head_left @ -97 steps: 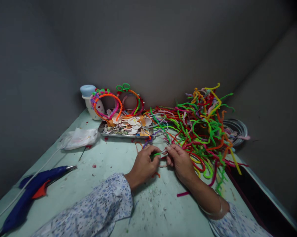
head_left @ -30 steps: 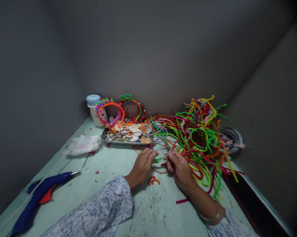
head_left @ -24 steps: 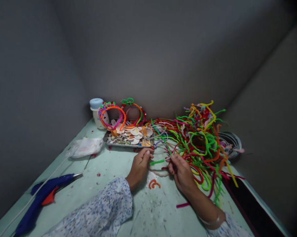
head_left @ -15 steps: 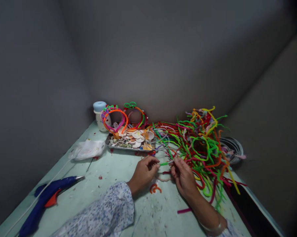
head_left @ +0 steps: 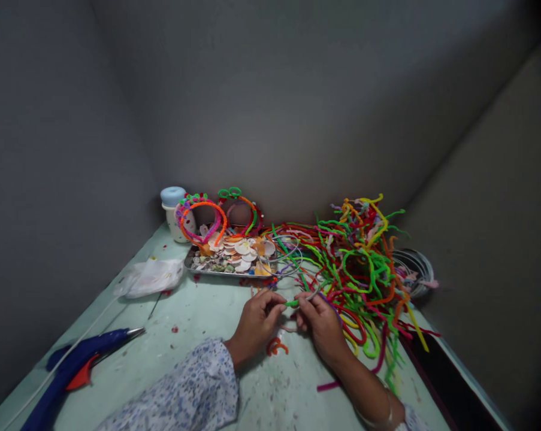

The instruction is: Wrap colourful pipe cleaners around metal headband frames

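Over the middle of the table, my left hand (head_left: 257, 320) pinches one end of a green-covered piece that looks like a thin headband wrapped in pipe cleaner (head_left: 292, 303). My right hand (head_left: 323, 326) has its thumb and fingers closed on the same piece, where a bare grey band curves up from the green. Only a short green stretch shows between the two hands; the rest is hidden by fingers. Just below the hands lie small orange curled pipe cleaner pieces (head_left: 277, 346). A magenta pipe cleaner (head_left: 328, 387) lies beside my right forearm.
A heap of coloured pipe cleaners (head_left: 364, 263) covers the right. Behind my hands sits a metal tray (head_left: 234, 274) of flower-like pieces, with decorated headbands (head_left: 203, 222) on it. At left are a jar (head_left: 174, 215), a plastic bag (head_left: 151, 278) and a blue glue gun (head_left: 79, 362).
My right hand has come closer to my left, and less green shows between them. The whole view has shifted slightly, so the table things appear a little further left.
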`<state>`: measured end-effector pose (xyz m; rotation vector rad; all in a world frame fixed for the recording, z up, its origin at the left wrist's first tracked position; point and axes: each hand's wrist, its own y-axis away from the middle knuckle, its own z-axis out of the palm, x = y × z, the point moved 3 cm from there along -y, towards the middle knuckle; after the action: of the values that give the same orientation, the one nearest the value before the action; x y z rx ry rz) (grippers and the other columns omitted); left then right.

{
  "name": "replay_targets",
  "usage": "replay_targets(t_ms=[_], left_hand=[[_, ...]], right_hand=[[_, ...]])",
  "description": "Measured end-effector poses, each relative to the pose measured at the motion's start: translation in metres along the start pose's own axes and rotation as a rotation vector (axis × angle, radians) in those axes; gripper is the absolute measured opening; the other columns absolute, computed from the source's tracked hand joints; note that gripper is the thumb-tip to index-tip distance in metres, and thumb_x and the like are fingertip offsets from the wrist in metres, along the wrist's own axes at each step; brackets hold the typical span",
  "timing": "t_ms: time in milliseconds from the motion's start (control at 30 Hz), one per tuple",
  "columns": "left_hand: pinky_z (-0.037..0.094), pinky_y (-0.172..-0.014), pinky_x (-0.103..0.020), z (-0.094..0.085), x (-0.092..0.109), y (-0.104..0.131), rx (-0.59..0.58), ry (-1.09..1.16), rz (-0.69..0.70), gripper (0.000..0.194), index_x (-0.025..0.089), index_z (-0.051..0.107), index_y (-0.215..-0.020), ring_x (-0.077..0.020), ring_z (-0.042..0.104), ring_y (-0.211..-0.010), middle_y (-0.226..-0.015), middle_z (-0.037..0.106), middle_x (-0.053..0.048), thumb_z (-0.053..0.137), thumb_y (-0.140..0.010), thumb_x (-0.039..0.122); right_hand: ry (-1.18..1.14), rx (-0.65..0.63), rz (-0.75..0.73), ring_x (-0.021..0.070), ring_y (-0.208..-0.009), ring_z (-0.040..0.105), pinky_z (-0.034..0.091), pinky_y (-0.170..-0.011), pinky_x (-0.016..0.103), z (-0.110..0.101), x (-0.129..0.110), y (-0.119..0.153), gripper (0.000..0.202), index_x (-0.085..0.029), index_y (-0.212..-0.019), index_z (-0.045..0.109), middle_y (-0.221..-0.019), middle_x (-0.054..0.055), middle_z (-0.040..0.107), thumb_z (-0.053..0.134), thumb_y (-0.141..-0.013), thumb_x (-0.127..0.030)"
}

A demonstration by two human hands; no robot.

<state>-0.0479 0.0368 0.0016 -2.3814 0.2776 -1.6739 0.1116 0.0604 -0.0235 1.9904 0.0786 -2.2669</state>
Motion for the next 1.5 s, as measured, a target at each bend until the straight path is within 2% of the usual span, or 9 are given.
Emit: replay_targets(t_ms=[200, 533, 633, 733, 900, 1067, 1200, 1333, 1500], left_hand=[[0.043, -0.073, -0.028, -0.001, -0.001, 0.001, 0.023, -0.002, -0.024, 0.013, 0.018, 0.067, -0.083, -0.0175, 0.059, -0.079, -0.080, 0.064, -0.003, 0.056, -0.086, 0.023], [0.046, -0.077, -0.030, 0.001, 0.002, 0.002, -0.035, 0.005, -0.018, 0.015, 0.019, 0.070, -0.092, -0.0185, 0.060, -0.082, -0.086, 0.066, -0.005, 0.060, -0.084, 0.027], [0.046, -0.083, -0.031, -0.004, 0.003, 0.002, 0.075, 0.022, -0.025, 0.022, 0.020, 0.066, -0.103, -0.0203, 0.059, -0.094, -0.101, 0.064, -0.007, 0.056, -0.087, 0.032], [0.046, -0.081, -0.030, -0.007, -0.003, -0.001, 0.176, 0.116, -0.137, 0.025, 0.019, 0.063, -0.103, -0.0195, 0.059, -0.092, -0.100, 0.064, -0.007, 0.052, -0.090, 0.037], [0.042, -0.065, -0.025, -0.002, -0.015, -0.003, 0.091, 0.202, -0.233, 0.031, 0.017, 0.062, -0.096, -0.0149, 0.055, -0.072, -0.082, 0.064, -0.003, 0.047, -0.092, 0.044], [0.041, -0.059, -0.024, 0.003, -0.017, -0.003, -0.026, 0.359, -0.280, 0.038, 0.015, 0.063, -0.096, -0.0120, 0.054, -0.063, -0.077, 0.064, -0.003, 0.051, -0.090, 0.050], [0.040, -0.056, -0.022, 0.003, -0.019, -0.007, -0.097, 0.582, -0.375, 0.040, 0.013, 0.061, -0.103, -0.0091, 0.052, -0.055, -0.074, 0.066, -0.003, 0.066, -0.080, 0.045], [0.038, -0.053, -0.020, 0.004, -0.018, -0.009, -0.158, 0.729, -0.422, 0.037, 0.011, 0.063, -0.098, -0.0068, 0.051, -0.052, -0.072, 0.066, -0.003, 0.074, -0.075, 0.038], [0.041, -0.056, -0.019, 0.006, -0.008, -0.006, -0.230, 0.814, -0.344, 0.027, 0.014, 0.059, -0.089, -0.0072, 0.054, -0.055, -0.074, 0.067, -0.003, 0.073, -0.078, 0.034]], right_hand=[[0.059, -0.021, -0.005, 0.0090, -0.039, 0.044, 0.034, -0.040, 0.020, 0.003, -0.005, 0.003, 0.037, -0.018, -0.075, 0.061, -0.048, -0.004, 0.056, 0.067, -0.078, -0.054], [0.080, 0.030, -0.055, 0.0101, -0.041, 0.045, 0.035, -0.042, 0.022, -0.001, -0.010, 0.006, 0.037, -0.018, -0.077, 0.061, -0.049, -0.003, 0.057, 0.066, -0.079, -0.054], [0.044, 0.085, -0.072, 0.0107, -0.043, 0.046, 0.037, -0.043, 0.022, -0.003, -0.011, 0.007, 0.035, -0.019, -0.076, 0.059, -0.051, -0.002, 0.058, 0.067, -0.079, -0.054], [-0.001, 0.143, -0.129, 0.0117, -0.045, 0.048, 0.040, -0.045, 0.023, -0.006, -0.012, 0.009, 0.032, -0.021, -0.077, 0.057, -0.052, -0.003, 0.057, 0.065, -0.081, -0.052], [0.025, 0.167, -0.208, 0.0144, -0.050, 0.055, 0.045, -0.048, 0.025, -0.005, -0.011, 0.018, 0.028, -0.023, -0.085, 0.058, -0.058, -0.002, 0.059, 0.064, -0.083, -0.050], [0.171, 0.012, -0.336, 0.0186, -0.059, 0.062, 0.050, -0.058, 0.031, -0.002, -0.005, 0.029, 0.014, -0.024, -0.092, 0.063, -0.070, 0.002, 0.063, 0.060, -0.088, -0.038], [0.151, -0.033, -0.395, 0.0181, -0.062, 0.062, 0.050, -0.063, 0.031, -0.003, -0.003, 0.033, 0.010, -0.024, -0.088, 0.064, -0.076, 0.003, 0.062, 0.060, -0.088, -0.034], [-0.084, 0.009, -0.277, 0.0146, -0.058, 0.059, 0.048, -0.055, 0.027, -0.007, -0.002, 0.027, 0.014, -0.024, -0.088, 0.062, -0.072, 0.000, 0.062, 0.061, -0.087, -0.037], [-0.389, 0.021, -0.127, 0.0093, -0.045, 0.054, 0.041, -0.043, 0.019, -0.008, -0.003, 0.012, 0.022, -0.020, -0.085, 0.062, -0.061, -0.003, 0.061, 0.066, -0.079, -0.041]])
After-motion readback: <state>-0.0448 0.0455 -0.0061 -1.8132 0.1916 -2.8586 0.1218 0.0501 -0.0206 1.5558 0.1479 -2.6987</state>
